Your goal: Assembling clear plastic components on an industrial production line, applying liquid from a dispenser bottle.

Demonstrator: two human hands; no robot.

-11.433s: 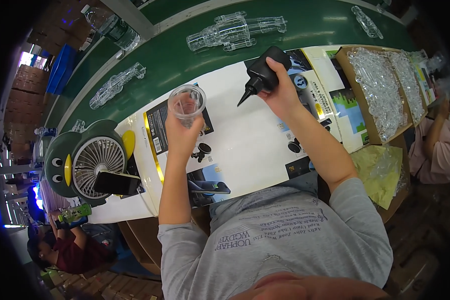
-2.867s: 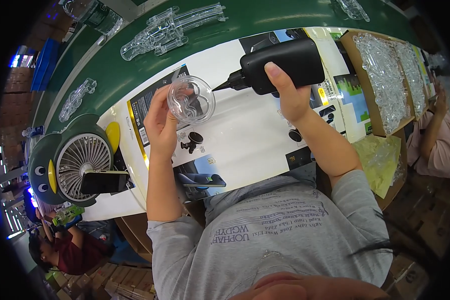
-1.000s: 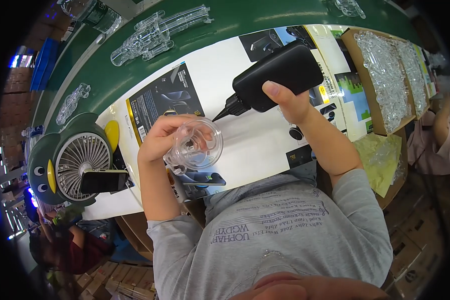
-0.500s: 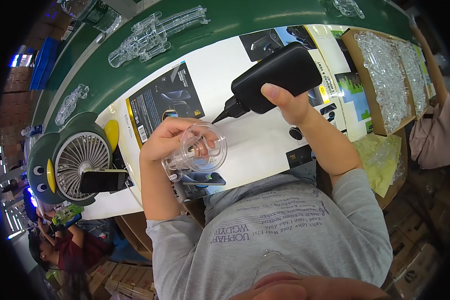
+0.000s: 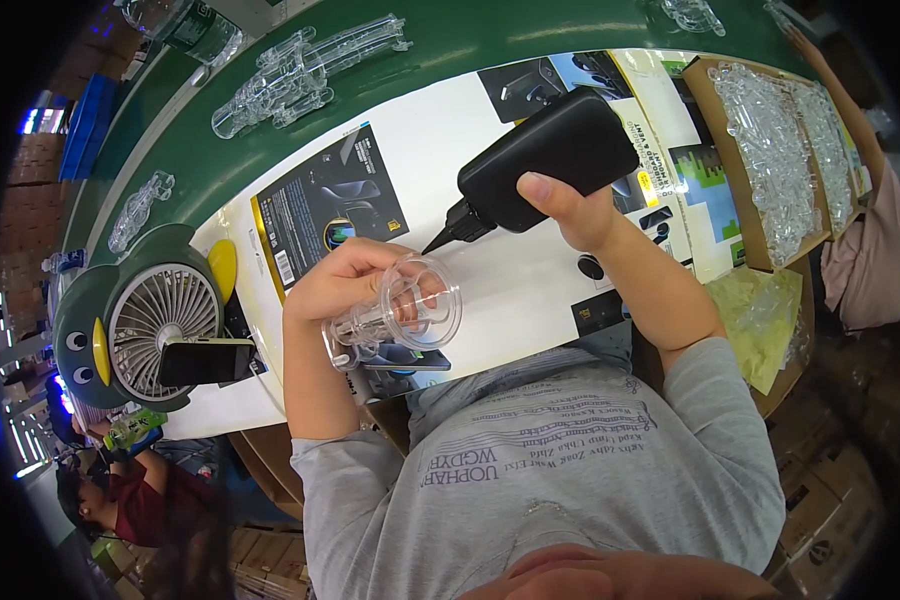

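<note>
A clear plastic part with a round flanged rim sits in my left hand, whose fingers are wrapped round it, partly seen through the plastic. My right hand grips a black squeeze bottle with a pointed nozzle, thumb on its near side and the other fingers hidden behind. The bottle is tilted so that its tip points down and left, at the upper edge of the clear rim. Whether tip and rim touch, I cannot tell, and no liquid shows.
On the green table lie more clear plastic pieces. A fan with a phone before it stands at left. At right is a cardboard box full of clear parts. Other people sit at lower left and far right.
My left hand has turned the clear part slightly, and its rim has moved a little right. The black bottle has shifted slightly left. At far right, another person's arm has reached farther up.
</note>
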